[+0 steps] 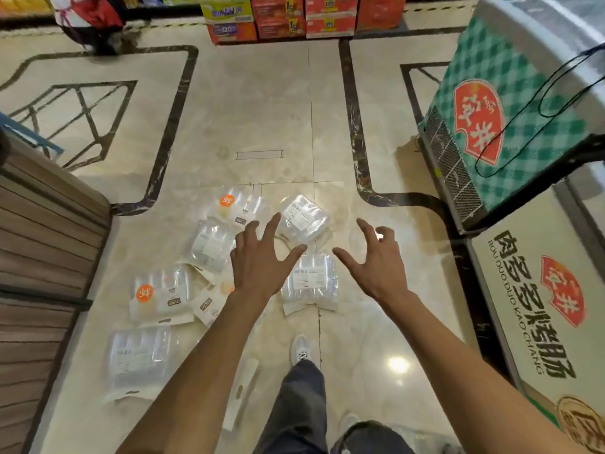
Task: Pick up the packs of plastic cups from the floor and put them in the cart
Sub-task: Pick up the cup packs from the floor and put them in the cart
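Clear, glossy film wraps every one of the packs of plastic cups scattered on the pale marble floor [262, 109], so they will likely be light, slick and crackly, with the cups inside giving some stiffness but crushing if squeezed hard. Both hands reach down over the pile with nothing in them: the left hand [262, 260] has its fingers [273, 224] spread wide, and the right hand [376, 263] is likewise open, its fingers curled loosely as if to cup something. Between and just below the two hands lies one pack [311, 280] with a white label facing up; a second, tilted pack [302, 221] lies just beyond the left fingertips. More lie to the left: one with an orange round sticker [160, 294], another orange-stickered one farther off [239, 206], a plain one between them [211, 245], and a large one nearest the person's feet [137, 358]. No cart can be made out for certain. The safest hold would probably be across the pack's long sides, palms pressing lightly on the cup stacks; its flat paper-coloured header strip at the near end is an alternative where the film is too slippery. A freezer chest [510, 126] stands to the right, well apart from the packs.
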